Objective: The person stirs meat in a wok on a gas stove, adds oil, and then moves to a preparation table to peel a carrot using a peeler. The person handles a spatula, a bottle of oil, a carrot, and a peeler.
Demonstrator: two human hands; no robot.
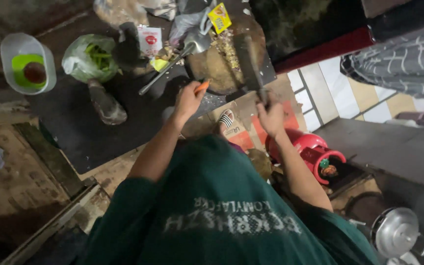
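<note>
Left hand (188,100) holding carrot (201,87), right hand (271,116) gripping, seemingly, cleaver (251,61)

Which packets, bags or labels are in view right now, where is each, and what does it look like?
Yellow sachet: top centre, at the round board's far edge, small rectangle with red print.
White packet: left of the board, square, with a red mark.
Clear bag: upper left, crumpled, green vegetables inside.
Printed cardboard: on the floor between the hands, orange, red and white.
</note>
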